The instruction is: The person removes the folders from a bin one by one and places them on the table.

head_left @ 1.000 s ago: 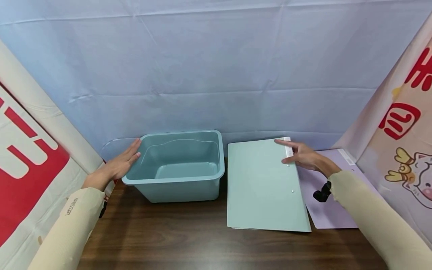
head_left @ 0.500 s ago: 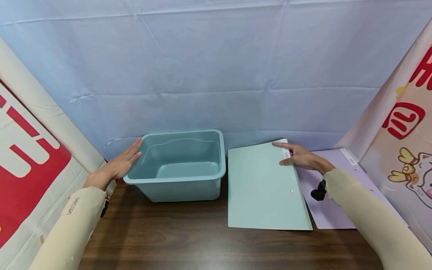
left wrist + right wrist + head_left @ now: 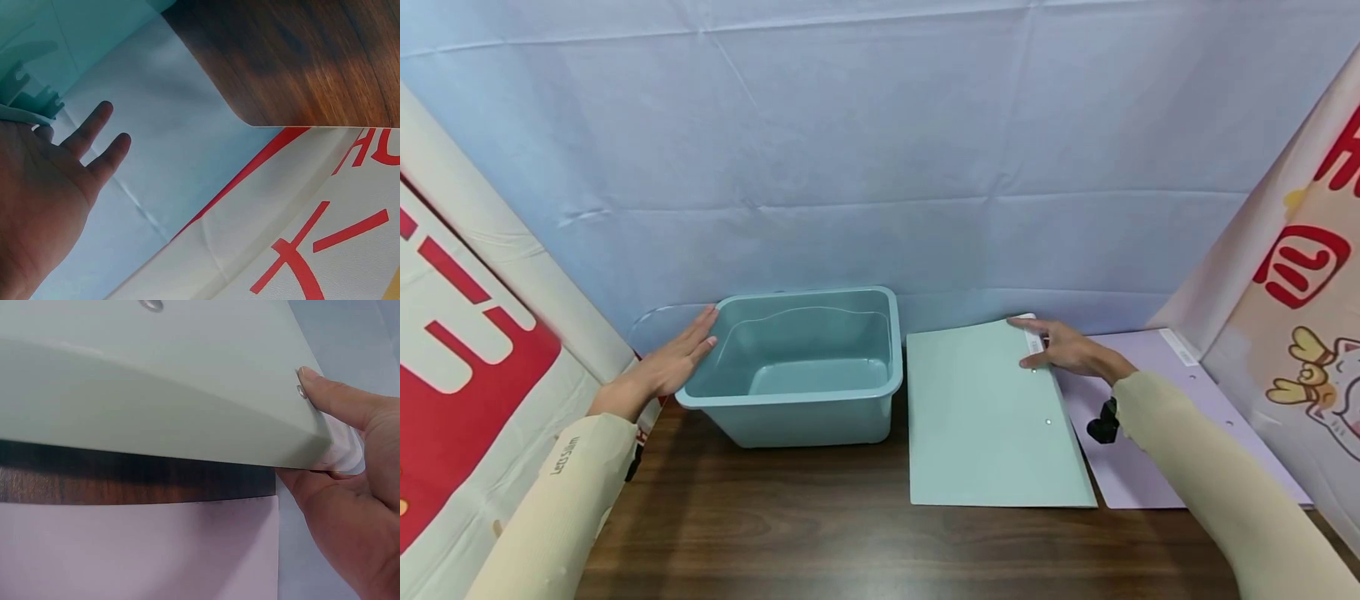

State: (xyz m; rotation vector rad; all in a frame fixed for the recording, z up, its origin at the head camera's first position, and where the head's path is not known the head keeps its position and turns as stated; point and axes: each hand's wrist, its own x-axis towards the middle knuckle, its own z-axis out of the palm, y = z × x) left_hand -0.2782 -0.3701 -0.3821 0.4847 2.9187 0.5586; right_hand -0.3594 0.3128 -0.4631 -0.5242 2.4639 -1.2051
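Observation:
A pale green ring binder (image 3: 985,433) lies on the wooden table, its far right corner raised a little. At its labelled spine, my right hand (image 3: 1077,350) grips the edge. The right wrist view shows the thumb (image 3: 334,400) on the binder's cover near a metal rivet, with other fingers partly hidden underneath. Left of the binder stands a blue-green plastic bin (image 3: 797,425) with nothing inside. Straight fingers of my left hand (image 3: 662,367) rest against the bin's left rim. The left wrist view has that hand (image 3: 44,206) beside the bin's underside, two fingers extended.
Right of the green binder, a lilac binder (image 3: 1142,475) lies flat, partly under the right forearm. A pale blue cloth (image 3: 880,167) hangs behind the bin. Printed cloths line both sides. Dark wooden table (image 3: 820,525) extends in front of the bin and binders.
My right hand has shifted slightly left and down with the binder's spine, and the binder's near edge now looks straighter. My left hand stays at the bin.

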